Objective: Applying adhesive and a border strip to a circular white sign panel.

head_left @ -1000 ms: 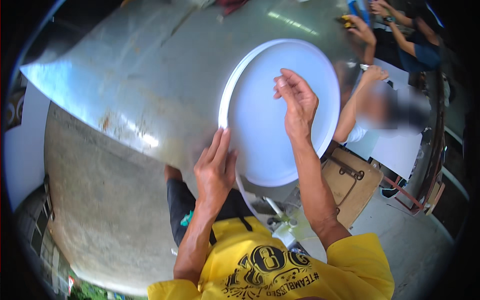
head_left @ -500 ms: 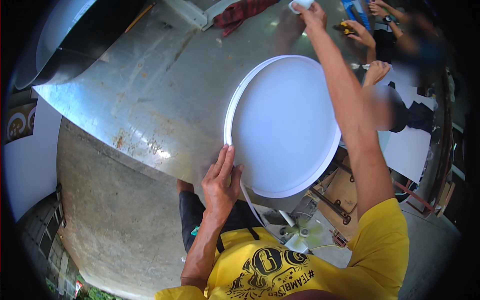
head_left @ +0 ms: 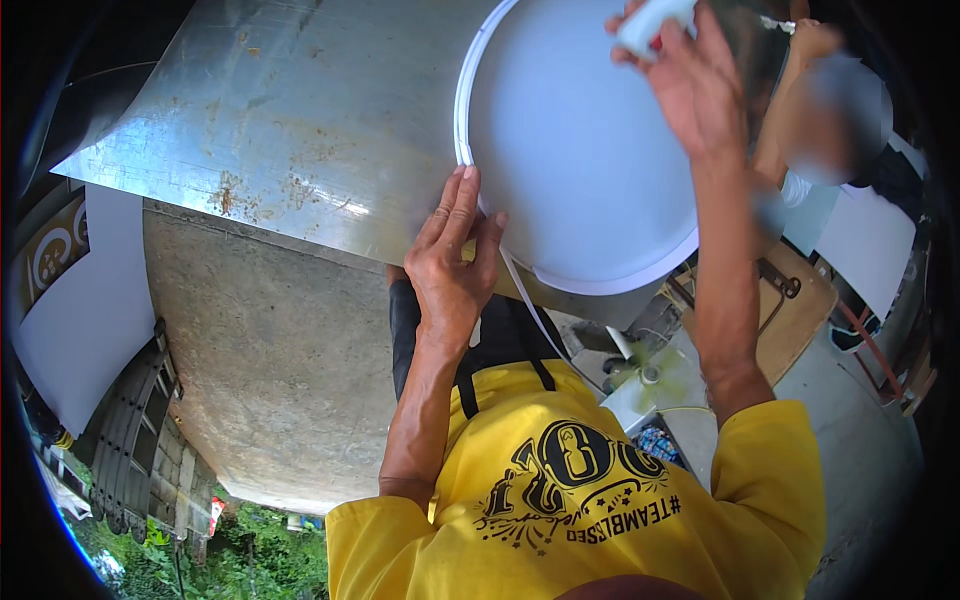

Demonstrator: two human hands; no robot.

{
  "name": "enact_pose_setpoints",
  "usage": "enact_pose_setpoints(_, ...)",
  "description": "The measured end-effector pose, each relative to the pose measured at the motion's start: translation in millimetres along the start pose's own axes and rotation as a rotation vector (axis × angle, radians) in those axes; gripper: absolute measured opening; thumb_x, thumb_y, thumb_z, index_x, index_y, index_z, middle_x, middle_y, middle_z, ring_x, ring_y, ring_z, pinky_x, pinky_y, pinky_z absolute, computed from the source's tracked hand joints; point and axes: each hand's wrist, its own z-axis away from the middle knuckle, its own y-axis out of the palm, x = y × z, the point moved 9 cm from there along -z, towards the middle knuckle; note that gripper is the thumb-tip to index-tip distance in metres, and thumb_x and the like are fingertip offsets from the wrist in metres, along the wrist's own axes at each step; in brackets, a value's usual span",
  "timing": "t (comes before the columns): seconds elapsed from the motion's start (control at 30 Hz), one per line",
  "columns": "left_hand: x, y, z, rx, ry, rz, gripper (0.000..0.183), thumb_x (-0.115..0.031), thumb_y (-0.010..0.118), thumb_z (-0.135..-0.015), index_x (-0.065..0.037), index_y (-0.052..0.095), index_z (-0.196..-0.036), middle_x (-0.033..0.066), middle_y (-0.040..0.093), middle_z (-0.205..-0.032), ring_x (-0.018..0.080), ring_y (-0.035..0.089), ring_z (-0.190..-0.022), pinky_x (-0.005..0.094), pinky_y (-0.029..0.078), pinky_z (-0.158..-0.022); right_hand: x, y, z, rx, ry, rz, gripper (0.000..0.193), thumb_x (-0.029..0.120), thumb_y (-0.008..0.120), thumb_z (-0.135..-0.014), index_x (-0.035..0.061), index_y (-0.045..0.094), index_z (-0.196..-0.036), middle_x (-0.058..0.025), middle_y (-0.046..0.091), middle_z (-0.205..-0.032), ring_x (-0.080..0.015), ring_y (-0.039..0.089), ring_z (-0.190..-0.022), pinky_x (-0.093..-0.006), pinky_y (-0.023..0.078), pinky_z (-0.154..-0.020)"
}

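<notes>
A large round white panel [head_left: 590,150] lies on the metal-topped table, with a narrow white strip [head_left: 463,110] standing along its left edge. My left hand [head_left: 455,250] holds the strip at the panel's lower left, its fingers straight and close together against it and the thumb on the other side. Below that hand the strip's loose tail [head_left: 527,295] hangs past the table edge toward my waist. Over the upper right of the panel, my right hand [head_left: 700,95] is closed around a small white bottle [head_left: 650,25] with a bit of red by it; blur hides its tip.
The metal sheet tabletop [head_left: 310,130] has rust spots, and its front edge runs past my waist. A spinning fan [head_left: 645,375] stands low at the right, near a brown board [head_left: 790,310]. Another person's arm [head_left: 785,110] is at the far right. A ladder [head_left: 140,430] leans lower left.
My right hand has drawn back from the far side with the white bottle, now over the panel. The view has shifted; my left hand stays at the strip.
</notes>
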Motion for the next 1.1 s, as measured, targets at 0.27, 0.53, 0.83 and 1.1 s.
enact_pose_setpoints(0.27, 2.3, 0.1, -1.3, 0.021, -0.029, -0.033, 0.057, 0.004, 0.08, -0.085, -0.008, 0.067, -0.139, 0.0219, 0.067, -0.136, 0.0215, 0.078, -0.091, 0.0342, 0.067, -0.079, -68.1, 6.4, 149.0, -0.021, 0.229, 0.126, 0.08, 0.015, 0.07, -0.093, -0.0031, 0.032, -0.16, -0.0085, 0.059, -0.11, -0.0128, 0.057, -0.092, -0.0275, 0.049, -0.075)
enact_pose_setpoints(0.53, 2.8, 1.5, -1.3, 0.031, -0.115, -0.048, 0.052, 0.002, 0.079, -0.087, -0.003, 0.067, -0.137, 0.0222, 0.07, -0.13, 0.0184, 0.077, -0.09, 0.0348, 0.067, -0.076, -73.1, 10.4, 196.4, 0.028, 0.179, 0.643, 0.044, 0.022, 0.058, -0.107, 0.0015, 0.048, -0.144, -0.0137, 0.063, -0.107, -0.0236, 0.062, -0.085, -0.0386, 0.053, -0.078)
enact_pose_setpoints(0.83, -1.2, -0.1, -0.9, 0.036, -0.161, -0.118, 0.053, -0.002, 0.08, -0.089, -0.005, 0.064, -0.14, 0.0214, 0.07, -0.13, 0.0174, 0.076, -0.09, 0.0344, 0.067, -0.077, -59.8, 10.3, 198.2, -0.233, -0.085, 0.91, 0.04, 0.0, 0.076, -0.09, -0.0007, 0.061, -0.127, -0.0175, 0.068, -0.102, -0.0323, 0.069, -0.084, -0.0404, 0.057, -0.073)
enact_pose_setpoints(1.1, -0.4, -1.9, 0.3, 0.031, -0.085, -0.15, 0.059, -0.006, 0.08, -0.092, -0.007, 0.059, -0.147, 0.0095, 0.079, -0.09, 0.0016, 0.064, -0.072, 0.0164, 0.045, -0.056, -50.6, 28.9, 183.8, -0.236, -0.332, 1.095, 0.043, -0.005, 0.081, -0.08, -0.0014, 0.066, -0.12, -0.0147, 0.072, -0.105, -0.032, 0.071, -0.091, -0.0402, 0.059, -0.077)
